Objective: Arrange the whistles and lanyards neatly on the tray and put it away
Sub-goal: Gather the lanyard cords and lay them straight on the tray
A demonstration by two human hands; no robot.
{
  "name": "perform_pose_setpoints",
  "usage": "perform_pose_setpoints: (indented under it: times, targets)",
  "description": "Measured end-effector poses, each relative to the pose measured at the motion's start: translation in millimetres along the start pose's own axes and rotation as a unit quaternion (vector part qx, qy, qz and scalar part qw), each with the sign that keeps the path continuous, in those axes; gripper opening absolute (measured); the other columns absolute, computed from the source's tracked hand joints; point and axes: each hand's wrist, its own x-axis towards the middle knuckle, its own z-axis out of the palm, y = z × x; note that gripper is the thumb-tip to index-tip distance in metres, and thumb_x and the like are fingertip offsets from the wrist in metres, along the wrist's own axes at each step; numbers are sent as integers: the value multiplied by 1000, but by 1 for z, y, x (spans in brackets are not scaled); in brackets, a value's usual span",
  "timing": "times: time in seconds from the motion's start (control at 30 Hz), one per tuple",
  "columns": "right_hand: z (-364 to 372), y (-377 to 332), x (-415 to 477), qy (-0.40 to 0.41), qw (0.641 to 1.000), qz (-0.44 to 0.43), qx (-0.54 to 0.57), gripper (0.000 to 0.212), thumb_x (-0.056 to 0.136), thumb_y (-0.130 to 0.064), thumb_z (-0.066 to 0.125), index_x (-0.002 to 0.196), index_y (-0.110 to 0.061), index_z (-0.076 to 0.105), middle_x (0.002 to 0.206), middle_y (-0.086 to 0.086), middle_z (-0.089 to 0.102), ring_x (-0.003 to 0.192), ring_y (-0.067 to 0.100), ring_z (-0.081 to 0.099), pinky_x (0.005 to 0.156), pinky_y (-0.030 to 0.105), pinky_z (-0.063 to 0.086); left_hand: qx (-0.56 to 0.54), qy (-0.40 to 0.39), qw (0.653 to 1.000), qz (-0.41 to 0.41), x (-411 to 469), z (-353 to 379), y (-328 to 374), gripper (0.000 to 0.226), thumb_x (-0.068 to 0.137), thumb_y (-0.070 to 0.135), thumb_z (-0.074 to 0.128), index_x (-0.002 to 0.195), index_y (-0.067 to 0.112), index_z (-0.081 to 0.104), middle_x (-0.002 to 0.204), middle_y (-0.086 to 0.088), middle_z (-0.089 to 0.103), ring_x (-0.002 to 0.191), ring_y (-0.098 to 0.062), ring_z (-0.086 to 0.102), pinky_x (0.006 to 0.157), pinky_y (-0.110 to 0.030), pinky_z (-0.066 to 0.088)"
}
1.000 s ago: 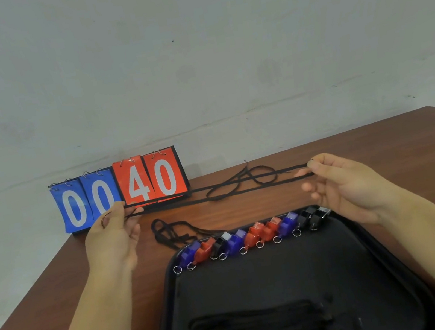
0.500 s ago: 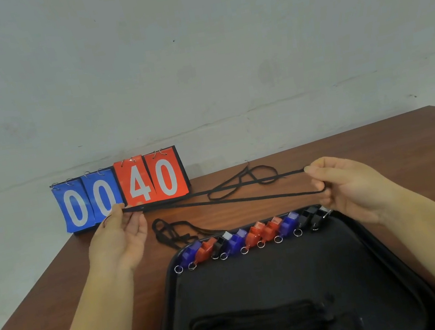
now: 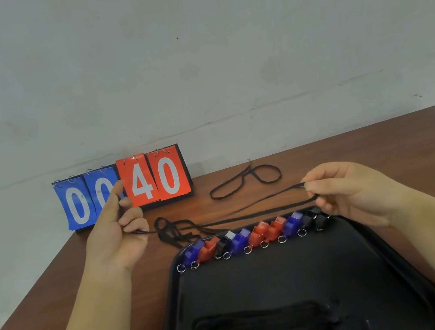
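We have a single view, worn on the head, looking forward and down across the tabletop (image 3: 351,148) toward the wall (image 3: 192,54) behind it. It sits close: both forearms enter from the bottom edge, and the near end of the tray (image 3: 418,269) is cut off below.

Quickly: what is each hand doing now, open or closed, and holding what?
Left hand: closed on one end of the lanyard.
Right hand: closed on the other end of the same lanyard.
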Motion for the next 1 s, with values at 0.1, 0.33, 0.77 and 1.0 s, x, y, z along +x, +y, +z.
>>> perform_pose_setpoints:
  times: [0.1, 0.33, 0.77, 1.0]
  targets:
    - [4, 2, -1, -22, 999, 3, -44, 64, 27, -47, 104, 79, -16, 81, 71, 6, 68, 53, 11, 61, 50, 19, 51, 33, -54, 998, -12, -3, 4, -4, 28, 105, 28, 54, 128, 22, 70, 76, 9, 55, 52, -3, 38, 43, -11, 33]
    - [17, -2, -9, -68, 984, 35, -161, 18, 71, -15, 91, 85, -11, 82, 71, 16, 70, 60, 15, 65, 60, 25, 53, 228, -124, 966, -15, -24, 26, -22, 34, 99, 7, 54, 126, 17, 73, 81, 1, 58, 61, -6, 41, 49, -18, 34]
    - [39, 5, -14, -109, 938, 40, -327, 23, 86, -8, 80, 105, -16, 69, 80, 11, 77, 75, 22, 75, 68, 29, 55, 567, -251, 783, 45, -81, 58, -69, 5, 97, 13, 67, 94, 12, 72, 60, 8, 67, 50, -7, 54, 52, -21, 48]
    - [41, 7, -14, -124, 931, 39, -340, 28, 89, -5, 77, 111, -19, 67, 86, 11, 78, 78, 22, 75, 76, 33, 59, 608, -247, 752, 55, -80, 55, -73, 23, 104, 18, 58, 105, 31, 77, 72, 9, 72, 55, -4, 57, 57, -15, 46]
